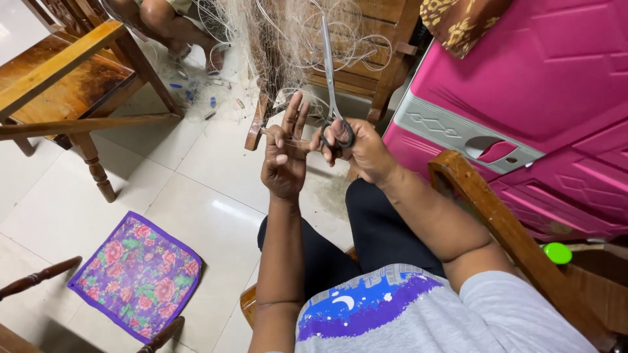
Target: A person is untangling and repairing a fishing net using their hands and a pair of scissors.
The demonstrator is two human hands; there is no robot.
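Above my lap, in front of the wooden chair, my right hand (360, 149) gripped the long steel scissors with black handles (332, 85), blades pointing up into the pale tangled fishing net (288, 33). My left hand (285, 160) pinched a thin net strand, its other fingers spread. A floral purple cloth (137, 274) lay on the tiled floor (59, 202).

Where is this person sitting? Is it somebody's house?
Probably a room in a home. There are wooden chairs on a pale tiled floor, a flowery cloth mat and a pink plastic cabinet. The right hand holds scissors by a fishing net; the left hand pinches a strand.
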